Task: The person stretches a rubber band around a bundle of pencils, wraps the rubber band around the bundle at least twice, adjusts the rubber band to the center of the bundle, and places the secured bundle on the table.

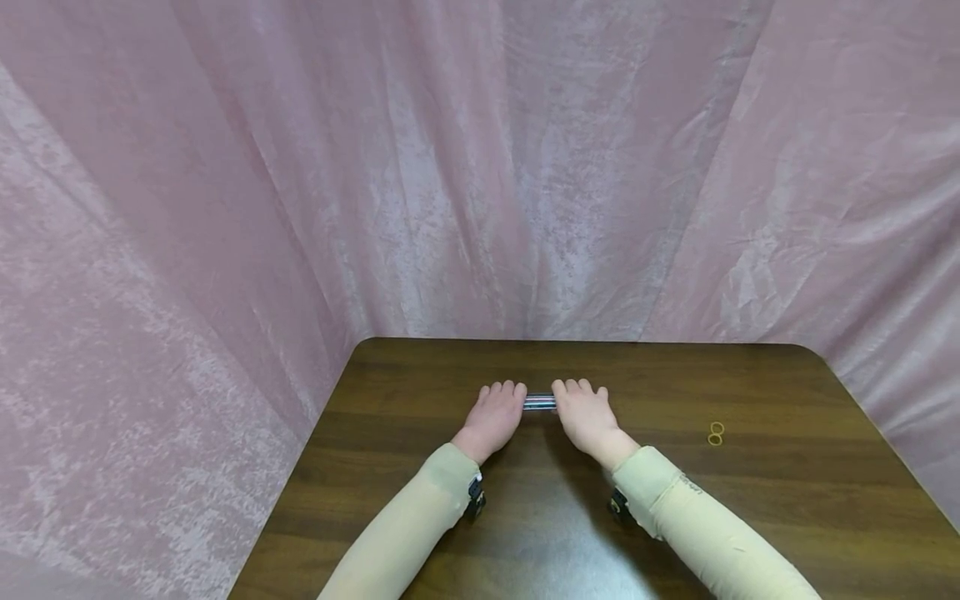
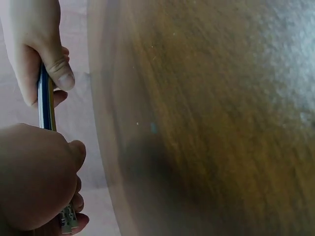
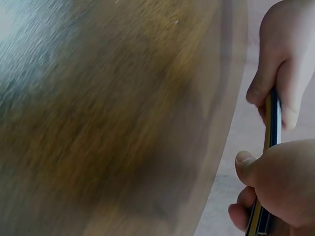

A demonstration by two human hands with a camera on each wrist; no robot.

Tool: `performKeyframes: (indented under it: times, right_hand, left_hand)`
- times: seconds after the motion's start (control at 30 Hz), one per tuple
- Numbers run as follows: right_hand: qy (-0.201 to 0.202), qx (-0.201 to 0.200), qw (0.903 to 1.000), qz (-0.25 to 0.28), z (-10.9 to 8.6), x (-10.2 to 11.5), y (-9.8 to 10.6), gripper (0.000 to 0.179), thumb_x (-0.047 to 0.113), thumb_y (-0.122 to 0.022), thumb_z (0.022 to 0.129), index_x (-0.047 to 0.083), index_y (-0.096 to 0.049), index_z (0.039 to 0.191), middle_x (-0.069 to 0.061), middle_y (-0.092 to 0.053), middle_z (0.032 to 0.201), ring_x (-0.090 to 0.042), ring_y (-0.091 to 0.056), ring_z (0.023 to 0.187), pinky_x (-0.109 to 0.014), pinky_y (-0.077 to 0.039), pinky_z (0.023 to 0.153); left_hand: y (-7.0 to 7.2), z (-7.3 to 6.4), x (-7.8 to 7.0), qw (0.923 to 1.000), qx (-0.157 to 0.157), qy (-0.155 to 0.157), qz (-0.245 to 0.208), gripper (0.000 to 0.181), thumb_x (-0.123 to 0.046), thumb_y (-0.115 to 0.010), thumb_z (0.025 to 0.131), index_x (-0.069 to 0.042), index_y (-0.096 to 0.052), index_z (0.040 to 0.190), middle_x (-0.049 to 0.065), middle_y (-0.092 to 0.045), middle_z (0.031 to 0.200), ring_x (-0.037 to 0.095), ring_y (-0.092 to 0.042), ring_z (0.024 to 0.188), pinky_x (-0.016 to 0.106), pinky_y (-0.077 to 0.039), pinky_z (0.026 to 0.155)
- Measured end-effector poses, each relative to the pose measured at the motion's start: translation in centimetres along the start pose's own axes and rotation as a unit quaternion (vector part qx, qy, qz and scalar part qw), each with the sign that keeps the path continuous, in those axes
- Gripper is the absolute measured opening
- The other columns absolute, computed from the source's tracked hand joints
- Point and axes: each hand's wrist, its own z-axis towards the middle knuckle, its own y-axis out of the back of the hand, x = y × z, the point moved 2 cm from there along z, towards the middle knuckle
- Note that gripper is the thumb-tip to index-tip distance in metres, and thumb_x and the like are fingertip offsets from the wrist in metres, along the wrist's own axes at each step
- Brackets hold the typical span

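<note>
Both hands hold one slim bundle of pencil-like sticks (image 1: 540, 402) crosswise above the far half of the table. The left hand (image 1: 497, 417) grips its left part, and the right hand (image 1: 588, 417) grips the right part, with a short stretch showing between them. Blue, white and yellow lengthwise stripes run along the bundle (image 2: 47, 105) in the left wrist view. One patterned end pokes out below the left fingers there. In the right wrist view, the right thumb (image 3: 245, 160) lies along the near side of the bundle (image 3: 272, 123). The palms hide most of the sticks.
Two small yellow rubber bands (image 1: 716, 433) lie side by side on the brown wooden table (image 1: 750, 517), right of the right hand. Pink velvet curtains (image 1: 465, 167) hang behind the table and along its sides. Dark wrist cameras (image 1: 476, 496) sit under the sleeve cuffs.
</note>
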Motion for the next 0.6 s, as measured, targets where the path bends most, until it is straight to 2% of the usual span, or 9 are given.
performKeyframes:
  times: [0.13, 0.23, 0.33, 0.47, 0.6]
  right_hand:
    - [-0.003, 0.003, 1.0000, 0.007, -0.1, -0.5, 0.0, 0.011, 0.000, -0.055, 0.104, 0.003, -0.059, 0.114, -0.016, -0.064, 0.106, -0.039, -0.060, 0.104, -0.060, -0.047, 0.079]
    - [-0.002, 0.002, 1.0000, 0.009, -0.1, -1.1, -0.1, 0.012, 0.004, -0.061, 0.105, 0.004, -0.060, 0.117, -0.015, -0.064, 0.109, -0.039, -0.059, 0.107, -0.061, -0.047, 0.082]
    - [-0.001, -0.007, 0.9999, 0.010, -0.2, -1.6, -0.1, 0.018, 0.008, -0.069, 0.103, 0.005, -0.061, 0.118, -0.014, -0.065, 0.110, -0.038, -0.060, 0.107, -0.061, -0.047, 0.084]
    - [0.000, -0.022, 0.9997, 0.008, -0.2, -2.1, -0.1, 0.021, 0.010, -0.074, 0.100, 0.006, -0.060, 0.114, -0.013, -0.064, 0.106, -0.037, -0.060, 0.106, -0.060, -0.047, 0.083]
    - [-0.001, -0.023, 0.9997, 0.009, -0.4, -2.4, -0.3, 0.021, 0.011, -0.076, 0.098, 0.007, -0.060, 0.111, -0.012, -0.064, 0.105, -0.037, -0.060, 0.106, -0.060, -0.047, 0.084]
  left_hand:
    - [-0.2, 0.2, 0.1, 0.9998, -0.007, -0.004, -0.018, 0.010, -0.008, -0.049, 0.113, -0.008, -0.055, 0.121, 0.008, -0.061, 0.106, 0.026, -0.058, 0.095, 0.040, -0.044, 0.084]
    - [-0.2, 0.3, 0.5, 0.9990, 0.003, -0.011, -0.043, 0.008, -0.010, -0.053, 0.113, -0.008, -0.054, 0.120, 0.008, -0.060, 0.104, 0.026, -0.056, 0.093, 0.040, -0.042, 0.082]
    - [-0.1, 0.3, 1.0, 0.9955, 0.040, -0.013, -0.085, 0.012, -0.018, -0.058, 0.112, -0.009, -0.052, 0.118, 0.006, -0.058, 0.102, 0.024, -0.054, 0.092, 0.039, -0.039, 0.081]
    - [0.3, 0.3, 1.4, 0.9864, 0.086, -0.011, -0.140, 0.022, -0.031, -0.059, 0.111, -0.011, -0.051, 0.118, 0.002, -0.056, 0.100, 0.022, -0.052, 0.089, 0.036, -0.037, 0.081]
    - [0.6, 0.3, 1.3, 0.9847, 0.095, -0.011, -0.146, 0.025, -0.036, -0.058, 0.111, -0.012, -0.052, 0.118, 0.000, -0.056, 0.098, 0.020, -0.052, 0.087, 0.035, -0.038, 0.081]
